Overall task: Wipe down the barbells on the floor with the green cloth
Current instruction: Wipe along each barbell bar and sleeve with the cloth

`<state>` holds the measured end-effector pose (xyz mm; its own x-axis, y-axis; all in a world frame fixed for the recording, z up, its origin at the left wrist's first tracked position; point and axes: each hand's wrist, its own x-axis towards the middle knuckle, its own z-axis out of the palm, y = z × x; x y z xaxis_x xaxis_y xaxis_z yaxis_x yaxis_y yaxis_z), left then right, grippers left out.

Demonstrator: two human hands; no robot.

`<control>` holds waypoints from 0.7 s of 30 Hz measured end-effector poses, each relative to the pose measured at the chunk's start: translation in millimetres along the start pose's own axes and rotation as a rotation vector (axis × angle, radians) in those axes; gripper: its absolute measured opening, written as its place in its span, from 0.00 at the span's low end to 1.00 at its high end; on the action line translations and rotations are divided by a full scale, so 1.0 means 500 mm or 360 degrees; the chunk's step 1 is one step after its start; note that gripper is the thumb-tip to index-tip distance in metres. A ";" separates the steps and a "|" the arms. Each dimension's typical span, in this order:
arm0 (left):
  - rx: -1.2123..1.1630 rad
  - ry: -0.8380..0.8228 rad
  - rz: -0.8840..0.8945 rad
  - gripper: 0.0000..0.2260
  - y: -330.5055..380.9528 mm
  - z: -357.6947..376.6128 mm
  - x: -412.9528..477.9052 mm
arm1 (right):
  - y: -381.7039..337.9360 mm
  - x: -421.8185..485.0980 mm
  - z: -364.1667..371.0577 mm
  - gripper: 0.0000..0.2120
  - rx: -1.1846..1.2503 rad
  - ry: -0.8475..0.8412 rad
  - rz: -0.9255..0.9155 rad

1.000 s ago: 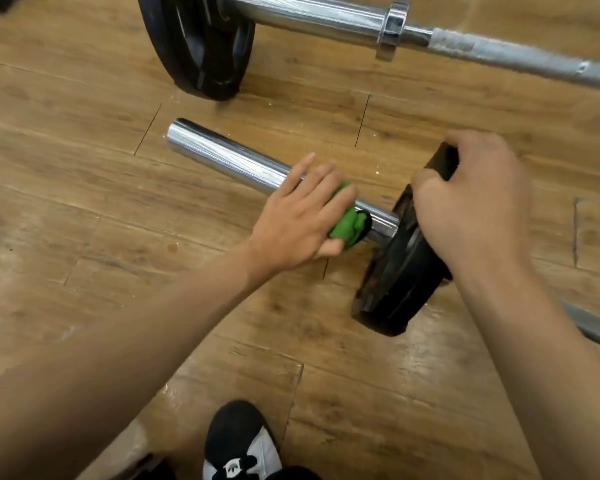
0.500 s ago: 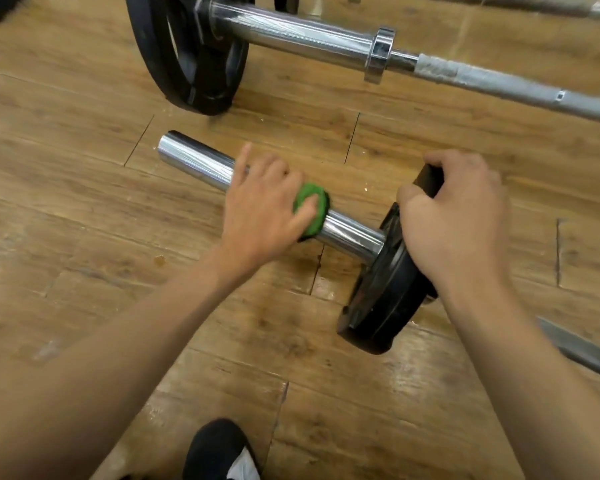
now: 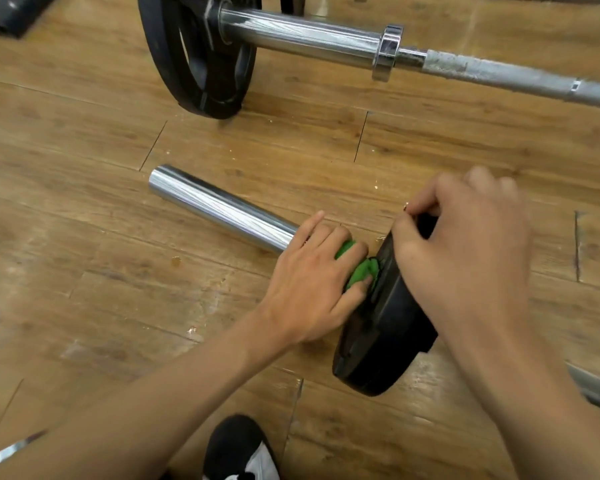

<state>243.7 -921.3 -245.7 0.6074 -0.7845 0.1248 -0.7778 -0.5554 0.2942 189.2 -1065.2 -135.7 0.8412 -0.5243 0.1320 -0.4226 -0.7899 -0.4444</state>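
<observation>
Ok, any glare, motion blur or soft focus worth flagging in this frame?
Head view: glare streaks run along the chrome sleeve; the right hand gripping the black plate is motion-blurred, the left hand on the green cloth sharper; the wood floor shows soft sheen.

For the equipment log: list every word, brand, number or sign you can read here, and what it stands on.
No text can be read in this view.
near black plate: no lettering legible on the faces that show.
far black plate: none legible.
shoe: black mark on white, too blurred to read.
chrome sleeve, green cloth: no lettering.
</observation>
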 end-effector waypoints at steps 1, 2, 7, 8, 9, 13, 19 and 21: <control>0.0024 -0.0018 0.0004 0.18 -0.005 -0.005 -0.011 | -0.004 -0.015 -0.001 0.03 0.0036 0.0004 -0.0001; 0.0048 -0.0037 0.0000 0.19 -0.010 -0.010 -0.021 | -0.006 -0.027 -0.001 0.04 0.0061 -0.0007 0.0000; 0.0296 -0.0141 -0.0286 0.20 -0.078 -0.060 -0.069 | -0.010 -0.097 0.024 0.24 0.0153 -0.0272 0.0075; 0.0357 -0.0147 -0.0389 0.21 -0.103 -0.074 -0.083 | -0.013 -0.118 0.030 0.26 0.0206 -0.0240 0.0054; 0.0401 -0.0155 -0.0485 0.21 -0.125 -0.088 -0.098 | -0.014 -0.141 0.033 0.27 0.0287 -0.0187 0.0042; 0.0387 -0.0113 -0.0602 0.19 -0.137 -0.110 -0.136 | -0.018 -0.199 0.044 0.23 0.0568 0.0030 -0.0035; 0.0085 -0.0288 -0.0048 0.18 0.035 -0.035 -0.097 | -0.019 -0.216 0.050 0.26 0.0585 0.0066 -0.0076; 0.0161 -0.0317 0.0013 0.20 0.027 -0.039 -0.092 | -0.013 -0.214 0.050 0.26 0.0629 0.0057 -0.0042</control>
<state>208.3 -887.1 -228.7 0.5650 -0.8225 -0.0659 -0.8008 -0.5658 0.1964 110.4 -996.0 -168.8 0.8349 -0.5216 0.1757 -0.2327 -0.6238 -0.7462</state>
